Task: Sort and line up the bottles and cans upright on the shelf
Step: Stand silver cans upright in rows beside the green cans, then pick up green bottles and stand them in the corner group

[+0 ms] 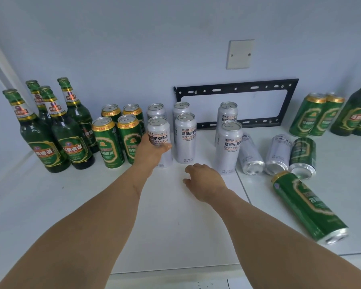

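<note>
My left hand grips an upright white can standing on the white shelf, right of several upright green cans. Another white can stands just right of it, with more white cans behind. My right hand hovers low over the shelf with loosely curled fingers, holding nothing, in front of two upright white cans. Several green bottles stand at the far left. Two white cans and two green cans lie on their sides at the right.
A black metal bracket leans on the wall behind the cans. Two upright green cans and green bottles stand at the far right. A blank wall plate is above. The shelf's front edge runs below my forearms.
</note>
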